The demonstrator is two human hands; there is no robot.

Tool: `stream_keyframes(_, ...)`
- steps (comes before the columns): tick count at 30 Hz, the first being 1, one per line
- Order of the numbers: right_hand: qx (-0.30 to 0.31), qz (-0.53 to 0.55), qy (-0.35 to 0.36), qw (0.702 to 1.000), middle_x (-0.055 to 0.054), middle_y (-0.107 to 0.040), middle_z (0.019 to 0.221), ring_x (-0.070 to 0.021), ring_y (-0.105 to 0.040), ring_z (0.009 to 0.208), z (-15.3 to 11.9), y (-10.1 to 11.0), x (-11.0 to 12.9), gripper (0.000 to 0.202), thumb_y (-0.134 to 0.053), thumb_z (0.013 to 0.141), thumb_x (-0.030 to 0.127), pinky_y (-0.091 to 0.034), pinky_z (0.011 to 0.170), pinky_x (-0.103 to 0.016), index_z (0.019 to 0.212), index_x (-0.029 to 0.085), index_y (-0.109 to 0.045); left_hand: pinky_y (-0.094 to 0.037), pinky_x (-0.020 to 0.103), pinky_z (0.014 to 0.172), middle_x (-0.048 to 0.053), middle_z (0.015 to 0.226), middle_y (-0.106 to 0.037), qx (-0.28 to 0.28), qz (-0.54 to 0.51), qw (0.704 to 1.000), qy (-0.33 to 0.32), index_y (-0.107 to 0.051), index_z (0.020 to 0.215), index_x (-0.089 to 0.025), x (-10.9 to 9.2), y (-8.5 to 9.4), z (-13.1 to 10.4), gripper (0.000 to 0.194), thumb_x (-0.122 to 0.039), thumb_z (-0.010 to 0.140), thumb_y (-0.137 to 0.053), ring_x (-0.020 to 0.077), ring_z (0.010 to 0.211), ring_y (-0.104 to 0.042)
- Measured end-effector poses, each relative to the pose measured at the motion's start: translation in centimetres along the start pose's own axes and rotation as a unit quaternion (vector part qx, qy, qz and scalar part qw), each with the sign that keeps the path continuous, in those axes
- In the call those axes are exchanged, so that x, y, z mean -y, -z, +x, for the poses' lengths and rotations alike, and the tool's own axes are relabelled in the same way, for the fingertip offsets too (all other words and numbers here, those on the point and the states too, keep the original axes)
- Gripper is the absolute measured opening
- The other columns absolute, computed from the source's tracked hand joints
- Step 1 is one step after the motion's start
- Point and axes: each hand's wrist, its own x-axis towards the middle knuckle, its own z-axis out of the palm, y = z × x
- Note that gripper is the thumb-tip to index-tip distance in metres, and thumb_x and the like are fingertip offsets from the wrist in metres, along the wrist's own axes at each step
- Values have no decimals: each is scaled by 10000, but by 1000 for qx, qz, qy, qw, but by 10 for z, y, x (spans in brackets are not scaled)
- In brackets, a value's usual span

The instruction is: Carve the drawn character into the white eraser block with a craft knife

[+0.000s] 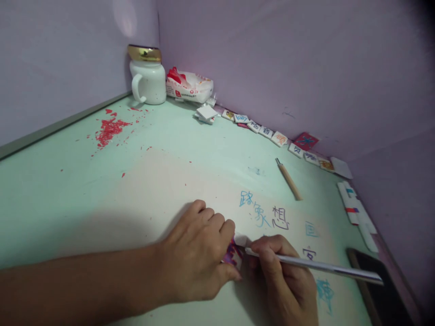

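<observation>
1 view — from the head | faces forward, down | close above table point(170, 131)

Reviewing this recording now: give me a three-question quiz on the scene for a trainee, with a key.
1. Which hand grips the silver tool?
2. True or false: the gold lid lies on the table, off the white mug.
3. The left hand is touching: A, a phone; B, a small purple-marked piece; C, a tissue pack.

Key: 1. The right hand. 2. False; it sits on the mug. 3. B.
</observation>
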Motion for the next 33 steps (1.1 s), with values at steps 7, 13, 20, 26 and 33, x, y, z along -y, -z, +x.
stream_keyframes(7, 48, -5, 45, 998, 40, -569, 580, -88, -517, 490, 7, 11, -6, 261, -483, 987, 333, -407, 456, -167, 792, 222, -617, -373, 409, 831, 22, 765, -585, -4, 0, 1000, 1, -574, 848, -172, -1, 1, -1, 408, -519, 740, -760, 234, 751, -531)
stream_keyframes(13, -18, -31, 31, 999, 32, -515, 601, -113, -473, 539, 2, 4, -2, 291, -504, 963, 389, -377, 505, -221, 758, 216, -617, -378, 418, 834, 29, 779, -592, 9, 2, 1000, 4, -577, 863, -172, -1, 0, 0, 412, -516, 732, -764, 241, 764, -538)
stream_keyframes(20, -13, -48, 48, 998, 37, -494, 577, -114, -439, 507, 0, -1, 2, 274, -528, 948, 386, -348, 483, -232, 744, 221, -605, -382, 420, 832, 28, 760, -586, 3, 2, 1000, 1, -575, 845, -176, -1, 0, 0, 346, -467, 753, -738, 239, 752, -536)
stream_keyframes(26, -7, -52, 45, 998, 46, -500, 566, -110, -445, 502, 1, -2, 3, 270, -530, 943, 381, -353, 486, -227, 733, 226, -601, -381, 422, 820, 28, 747, -581, -5, 1, 1000, 0, -582, 844, -172, -1, 0, -2, 337, -459, 755, -733, 242, 736, -532)
stream_keyframes(33, 37, -7, 5, 999, 27, -564, 553, -106, -517, 476, 9, 8, -3, 295, -531, 949, 381, -402, 440, -192, 725, 207, -614, -374, 412, 831, 27, 767, -586, -1, 5, 1000, 0, -576, 851, -175, 0, 1, 0, 399, -513, 739, -754, 237, 751, -532)
